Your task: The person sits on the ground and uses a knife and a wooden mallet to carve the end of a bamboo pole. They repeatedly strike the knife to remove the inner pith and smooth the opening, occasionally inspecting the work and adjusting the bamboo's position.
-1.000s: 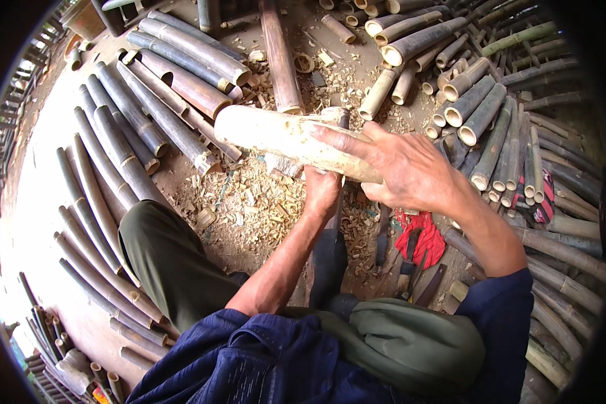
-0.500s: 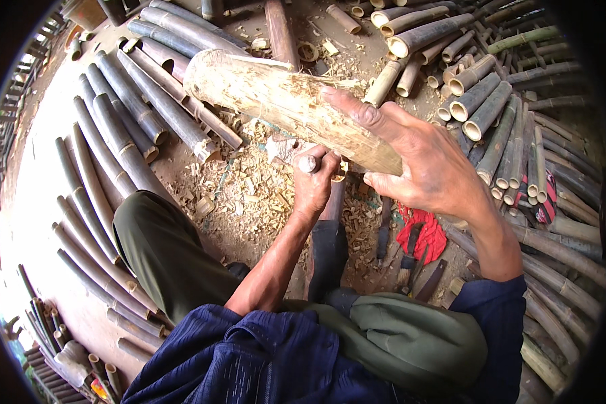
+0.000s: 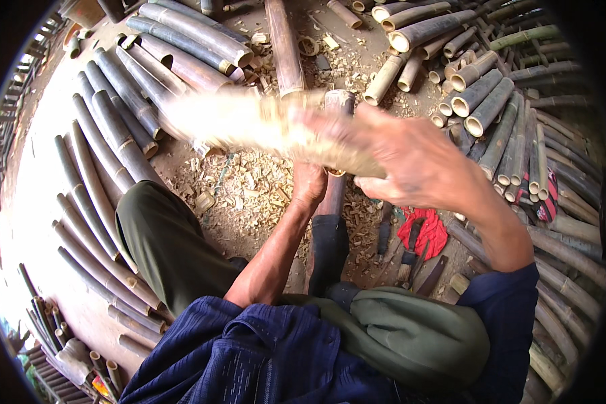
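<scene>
My right hand (image 3: 424, 158) is closed round the right end of a thick, pale wooden mallet (image 3: 215, 121), smeared by motion. The mallet is tilted, its far end to the left, and its middle passes over my left hand (image 3: 310, 182). That hand is closed; the earlier frame shows a round-ended tool handle in its fist, now hidden by the mallet. The blade end of the tool cannot be made out. Beside my left hand a dark bamboo tube (image 3: 332, 198) points away from me, touching or nearly touching my fist.
Wood chips (image 3: 249, 195) cover the ground round my hands. Dark bamboo lengths (image 3: 121, 141) lie on the left, and cut bamboo tubes (image 3: 481, 111) are heaped on the right. Right of my leg lie a red cloth (image 3: 424, 232) and a dark blade (image 3: 432, 276). My knees flank the work.
The mallet has swung down and left with my right hand and now blurs. It covers the handle end that stuck out of my left fist. My left hand has shifted slightly.
</scene>
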Motion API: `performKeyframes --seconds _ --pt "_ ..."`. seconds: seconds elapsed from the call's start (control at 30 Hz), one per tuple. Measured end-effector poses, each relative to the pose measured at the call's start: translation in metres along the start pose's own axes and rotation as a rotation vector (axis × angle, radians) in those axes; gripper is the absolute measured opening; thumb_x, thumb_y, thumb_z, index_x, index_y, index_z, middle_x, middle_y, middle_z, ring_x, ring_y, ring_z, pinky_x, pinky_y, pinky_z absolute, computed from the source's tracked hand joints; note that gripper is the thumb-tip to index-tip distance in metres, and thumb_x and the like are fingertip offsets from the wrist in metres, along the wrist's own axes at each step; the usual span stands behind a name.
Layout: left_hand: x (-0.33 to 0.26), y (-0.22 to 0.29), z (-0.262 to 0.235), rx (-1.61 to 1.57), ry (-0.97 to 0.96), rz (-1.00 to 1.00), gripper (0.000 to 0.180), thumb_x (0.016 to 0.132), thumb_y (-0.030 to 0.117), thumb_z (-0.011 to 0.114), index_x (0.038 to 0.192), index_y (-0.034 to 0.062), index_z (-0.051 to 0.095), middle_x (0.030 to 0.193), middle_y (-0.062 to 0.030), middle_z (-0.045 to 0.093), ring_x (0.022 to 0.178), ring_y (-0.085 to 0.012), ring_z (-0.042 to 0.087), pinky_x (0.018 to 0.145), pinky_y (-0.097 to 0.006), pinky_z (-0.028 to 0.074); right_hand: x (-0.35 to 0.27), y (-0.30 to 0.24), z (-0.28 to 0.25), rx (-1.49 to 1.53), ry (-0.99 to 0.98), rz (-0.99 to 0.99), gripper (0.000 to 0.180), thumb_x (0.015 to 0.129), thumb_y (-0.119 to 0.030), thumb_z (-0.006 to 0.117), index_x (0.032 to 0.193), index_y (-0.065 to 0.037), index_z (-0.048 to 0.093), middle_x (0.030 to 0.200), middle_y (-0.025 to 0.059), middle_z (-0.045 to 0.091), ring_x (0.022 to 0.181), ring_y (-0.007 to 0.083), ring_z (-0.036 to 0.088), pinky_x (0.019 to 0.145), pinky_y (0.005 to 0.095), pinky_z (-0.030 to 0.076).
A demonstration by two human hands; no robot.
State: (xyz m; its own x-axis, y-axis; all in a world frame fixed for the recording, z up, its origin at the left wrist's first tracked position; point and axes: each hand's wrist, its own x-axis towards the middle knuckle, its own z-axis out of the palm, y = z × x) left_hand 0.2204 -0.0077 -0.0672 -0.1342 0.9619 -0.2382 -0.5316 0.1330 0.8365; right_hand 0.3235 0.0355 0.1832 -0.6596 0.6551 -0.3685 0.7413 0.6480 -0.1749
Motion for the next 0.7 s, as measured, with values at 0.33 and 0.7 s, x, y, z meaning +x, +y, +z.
performKeyframes --seconds 0.33,0.7 --pt "-0.003 0.011 -0.006 0.388 -0.255 -0.088 0.038 0.105 0.028 0.056 0.129 -0.0011 0.062 0.124 -0.0152 0.069 0.112 -0.0251 0.064 0.096 -0.04 0.052 -0.01 0.005 -0.004 0.1 0.016 -0.022 0.102 0.075 -0.006 0.075 0.162 -0.04 0.034 0.096 0.0104 0.058 0.079 0.0282 0.064 0.069 0.041 0.056" --pt "0.051 0.03 -0.003 -0.587 0.174 0.084 0.018 0.097 0.013 0.065 0.112 0.0038 0.061 0.091 -0.0054 0.065 0.074 -0.0132 0.062 0.072 -0.031 0.057 -0.026 0.017 -0.016 0.354 0.161 0.068 0.109 0.072 0.005 0.079 0.162 -0.035 0.034 0.126 0.0118 0.066 0.111 0.0275 0.069 0.108 0.0372 0.055"
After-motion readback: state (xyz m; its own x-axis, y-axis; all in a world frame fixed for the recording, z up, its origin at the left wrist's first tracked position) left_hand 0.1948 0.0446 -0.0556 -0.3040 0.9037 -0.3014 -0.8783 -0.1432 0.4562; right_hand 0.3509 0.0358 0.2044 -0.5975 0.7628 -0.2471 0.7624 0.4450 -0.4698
